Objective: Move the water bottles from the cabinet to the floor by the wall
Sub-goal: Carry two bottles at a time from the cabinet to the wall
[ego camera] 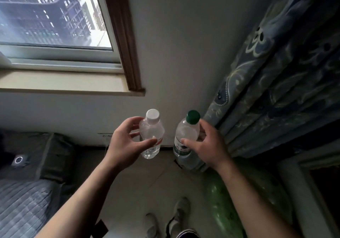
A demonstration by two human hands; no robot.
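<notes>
Head view: white wall [174,53] w/ a brown-framed window [55,17] upper left, blue patterned curtain [276,81] down the right side, pale floor [147,182] below. Grey striped bedding [24,197] at left edge; a shiny green object [220,201] lies on the floor lower right, and the person's shoes [181,208] show at the btm.

The left hand [123,145] grips the white-capped bottle [151,129], thumb across the front near its red label, fingers curled round the far side. The right hand [209,145] grips the green-capped bottle [185,131] the same way, thumb on the front, fingers behind.

Both bottles are upright, side by side but apart, in front of the spot where wall meets floor, just left of the curtain. Can't tell if either base touches the floor.
</notes>
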